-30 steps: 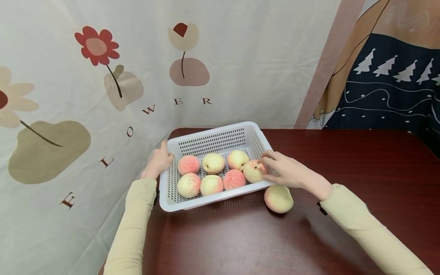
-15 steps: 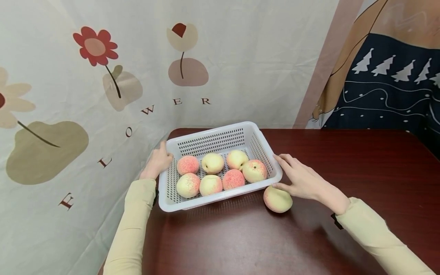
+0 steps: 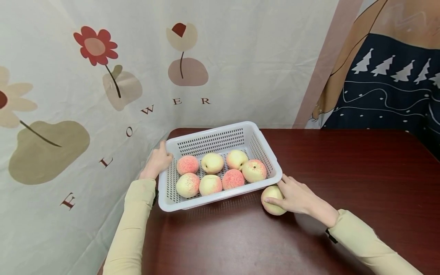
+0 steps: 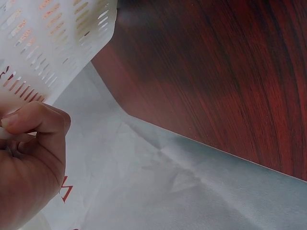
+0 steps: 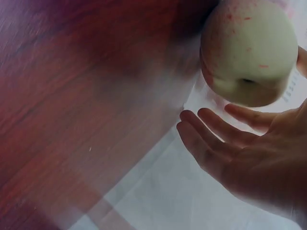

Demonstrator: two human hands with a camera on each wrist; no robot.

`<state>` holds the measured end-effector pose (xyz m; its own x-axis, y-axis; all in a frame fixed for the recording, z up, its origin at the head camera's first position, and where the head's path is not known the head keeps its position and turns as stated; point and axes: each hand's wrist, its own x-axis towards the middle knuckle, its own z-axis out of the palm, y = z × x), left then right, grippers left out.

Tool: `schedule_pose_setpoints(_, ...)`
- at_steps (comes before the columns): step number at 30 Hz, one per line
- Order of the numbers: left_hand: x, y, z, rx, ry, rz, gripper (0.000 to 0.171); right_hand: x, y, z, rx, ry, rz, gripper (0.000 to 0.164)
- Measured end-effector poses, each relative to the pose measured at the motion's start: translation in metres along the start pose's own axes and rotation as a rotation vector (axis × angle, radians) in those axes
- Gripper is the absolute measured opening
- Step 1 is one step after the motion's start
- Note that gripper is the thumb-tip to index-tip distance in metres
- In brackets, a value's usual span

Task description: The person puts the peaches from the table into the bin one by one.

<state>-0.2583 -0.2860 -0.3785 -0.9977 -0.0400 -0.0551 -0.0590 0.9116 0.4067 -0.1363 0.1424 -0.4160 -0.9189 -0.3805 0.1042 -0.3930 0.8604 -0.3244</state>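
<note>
A white perforated plastic basket point(image 3: 220, 195) holds several peaches, some pink-red like this peach point(image 3: 233, 179), some pale yellow like this peach point(image 3: 212, 163). My left hand point(image 3: 160, 158) grips the basket's left rim; the left wrist view shows its fingers point(image 4: 41, 117) curled at the wall. One more peach point(image 3: 271, 195) lies on the table by the basket's near right corner. My right hand point(image 3: 297, 195) is at that peach, thumb over its near side, fingers beyond. In the right wrist view the fingers point(image 5: 216, 134) are spread and fairly straight; firm contact is not clear.
The dark red wooden table point(image 3: 220, 244) extends in front of and to the right of the basket. A pale flower-printed curtain point(image 3: 254, 68) hangs close behind and to the left. A printed dark panel point(image 3: 385, 91) stands at the back right.
My right hand has left the peach inside the basket, moved out over the right rim and down to the peach on the table, which has shifted slightly left. The left hand stays put.
</note>
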Motion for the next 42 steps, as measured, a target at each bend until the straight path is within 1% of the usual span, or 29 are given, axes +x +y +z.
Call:
schedule_pose_setpoints(2, 0.000, 0.000, 0.000, -0.001, -0.003, 0.000, 0.063, -0.001, -0.002, 0.002, 0.032, -0.021, -0.007, 0.089)
schedule_pose_setpoints(7, 0.000, 0.000, -0.001, -0.001, -0.007, 0.006, 0.063, -0.003, -0.006, 0.006, 0.093, -0.102, -0.038, 0.081)
schedule_pose_setpoints(10, 0.000, -0.001, -0.001, 0.000, -0.004, 0.006, 0.063, -0.004, -0.009, 0.009, 0.147, -0.127, -0.092, 0.074)
schedule_pose_setpoints(12, 0.001, -0.001, -0.001, -0.002, -0.003, 0.001, 0.063, -0.003, -0.011, 0.011, 0.161, -0.122, -0.145, 0.070)
schedule_pose_setpoints(15, 0.001, -0.001, 0.000, -0.003, -0.009, -0.001, 0.063, -0.003, -0.014, 0.012, 0.147, -0.107, -0.198, 0.066)
schedule_pose_setpoints(21, 0.000, -0.001, 0.000, 0.001, -0.009, 0.011, 0.063, -0.004, -0.016, 0.011, 0.078, -0.088, -0.235, 0.060)
schedule_pose_setpoints(31, 0.000, 0.000, -0.001, -0.021, -0.021, 0.004, 0.064, -0.006, -0.025, -0.010, 0.041, -0.130, -0.249, 0.048)
schedule_pose_setpoints(37, 0.000, 0.000, -0.001, -0.009, -0.015, 0.008, 0.063, -0.008, -0.030, -0.022, 0.034, -0.155, -0.277, 0.048)
schedule_pose_setpoints(42, -0.001, 0.000, -0.001, -0.008, -0.009, 0.010, 0.062, -0.009, -0.035, -0.037, 0.027, -0.179, -0.295, 0.048)
